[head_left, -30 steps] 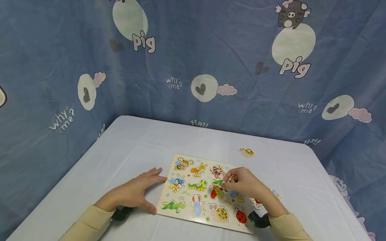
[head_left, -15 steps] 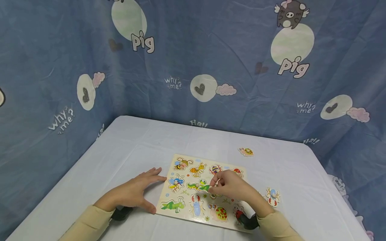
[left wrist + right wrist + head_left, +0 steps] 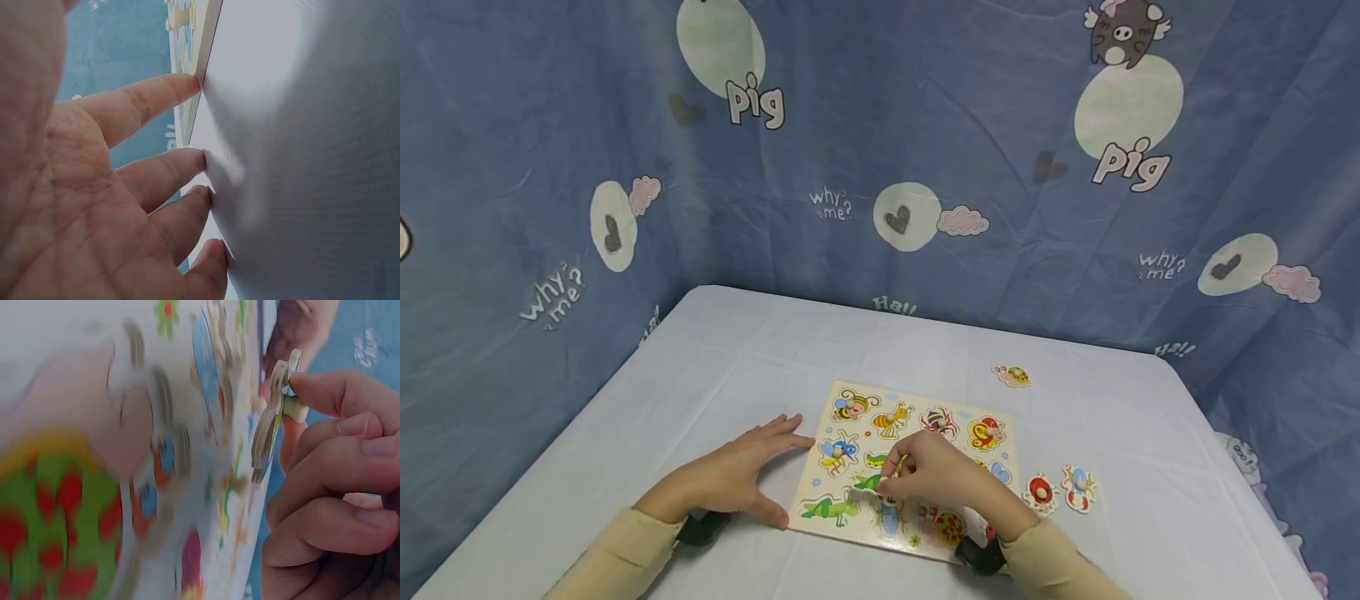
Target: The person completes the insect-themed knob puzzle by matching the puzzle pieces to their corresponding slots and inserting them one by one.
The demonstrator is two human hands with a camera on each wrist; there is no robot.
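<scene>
A pegged insect puzzle board (image 3: 857, 533) lies on the white table. My right hand (image 3: 943, 477) pinches the small knob of a green puzzle piece (image 3: 868, 482), held over the lower left part of the board, near the printed green grasshopper (image 3: 826, 510). In the right wrist view, this piece (image 3: 269, 431) stands on edge, its wooden side showing and the thumb and index finger at its knob. My left hand (image 3: 733, 473) is spread at the board's left side, thumb at the lower corner. The left wrist view shows its index fingertip (image 3: 187, 83) touching the board's edge.
Right of the board lie a red ladybug piece (image 3: 1041, 493) and a blue and red beetle piece (image 3: 1078, 488). A snail piece (image 3: 1012, 377) lies behind it. Several pieces, such as the bee (image 3: 852, 407), sit in the board. A blue printed curtain (image 3: 820, 275) hangs behind the table.
My right hand has moved left and toward the front across the board, carrying the green piece from the middle right to the lower left. My left hand has stayed in place.
</scene>
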